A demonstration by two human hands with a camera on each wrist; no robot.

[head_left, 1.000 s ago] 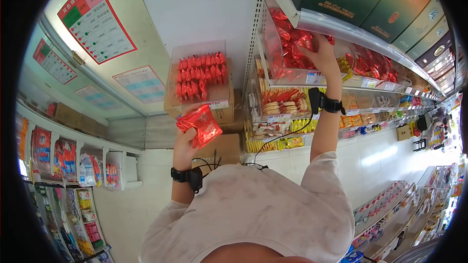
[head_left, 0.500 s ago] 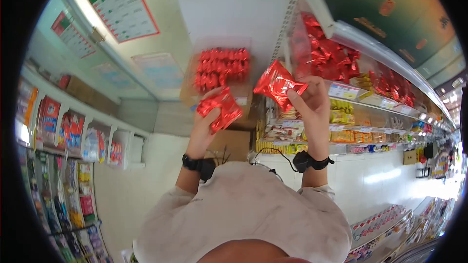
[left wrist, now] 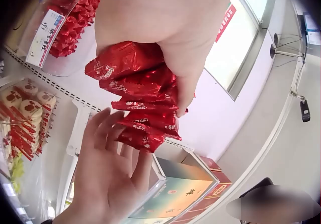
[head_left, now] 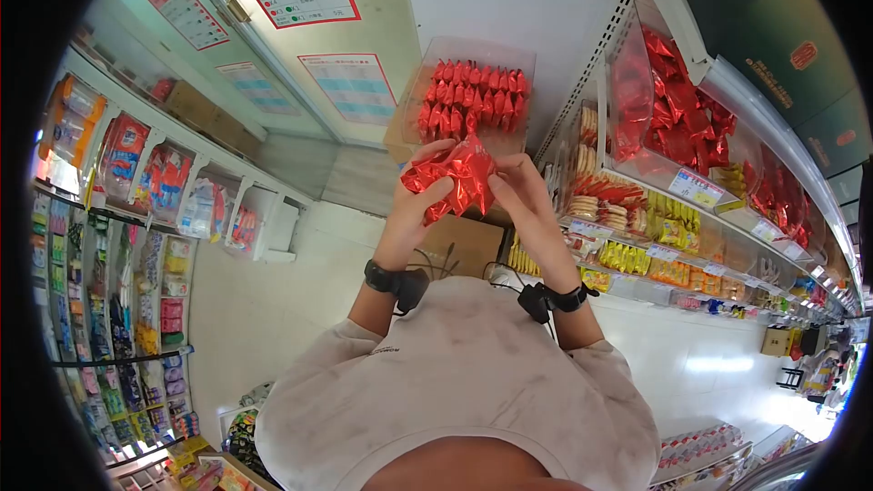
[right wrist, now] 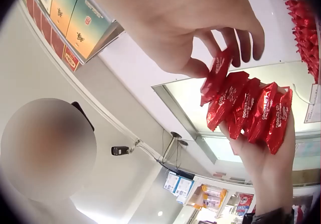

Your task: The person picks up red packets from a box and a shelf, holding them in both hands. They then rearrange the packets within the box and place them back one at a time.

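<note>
Several red foil cookie packets (head_left: 466, 173) stand side by side in a row, held in front of the chest. My left hand (head_left: 411, 209) grips the row, its thumb across the near side. At the other end, my right hand (head_left: 529, 198) pinches the last packet (right wrist: 217, 74) between thumb and index finger, its other fingers loosely spread. The left wrist view shows the row (left wrist: 143, 91) under the left palm, with the right hand (left wrist: 108, 176) reaching up to its end. White lettering shows on the packets in both wrist views.
Beyond the hands, a clear bin (head_left: 482, 47) on a cardboard box holds rows of red packets (head_left: 464, 89). On the right, shelf bins carry loose red packets (head_left: 682, 109), round biscuits (head_left: 611, 211) and yellow packets (head_left: 677, 225). Gift boxes (head_left: 791, 45) stand above; racks (head_left: 118, 327) line the left.
My right hand has come out of the shelf bin with a red packet and moved left to the packets in my left hand. The head view has shifted.
</note>
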